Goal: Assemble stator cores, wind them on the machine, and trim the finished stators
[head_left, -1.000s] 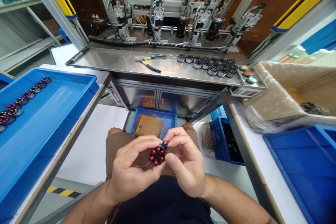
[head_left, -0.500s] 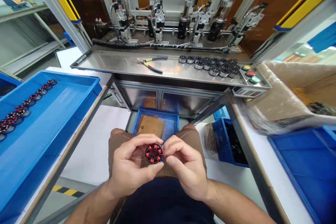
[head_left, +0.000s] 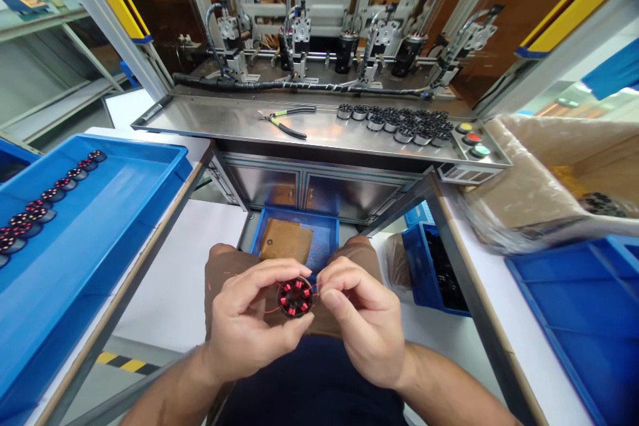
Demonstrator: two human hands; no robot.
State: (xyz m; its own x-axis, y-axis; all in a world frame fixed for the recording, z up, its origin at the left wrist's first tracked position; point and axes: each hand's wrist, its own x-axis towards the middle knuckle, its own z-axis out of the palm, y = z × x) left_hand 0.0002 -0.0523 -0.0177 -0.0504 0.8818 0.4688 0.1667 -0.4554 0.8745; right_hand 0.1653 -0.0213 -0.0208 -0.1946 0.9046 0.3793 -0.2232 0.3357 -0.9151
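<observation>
Between thumb and fingers, my left hand (head_left: 257, 316) grips a round motor stator (head_left: 295, 297) by its rim, above my lap. The stator is dark, with several red wire coils set around a central hole, and its coil face is turned up toward me. Thin red wire ends stick out on its left and right sides. My right hand (head_left: 362, 313) is closed, thumb against forefinger, in a pinch on the red wire (head_left: 316, 287) at the stator's right edge. The fingertips hide the wire's end.
Cutting pliers (head_left: 284, 121) and several bare stator cores (head_left: 399, 121) lie on the machine's metal ledge (head_left: 214, 123). A blue tray (head_left: 100, 226) with wound stators stands left. Right are control buttons (head_left: 472, 138), a lined carton (head_left: 539, 173) and a blue bin (head_left: 579, 306).
My right hand has drawn slightly right from the stator, the pinched wire now showing between them. Behind the ledge, the machine's upper parts have shifted and look blurred.
</observation>
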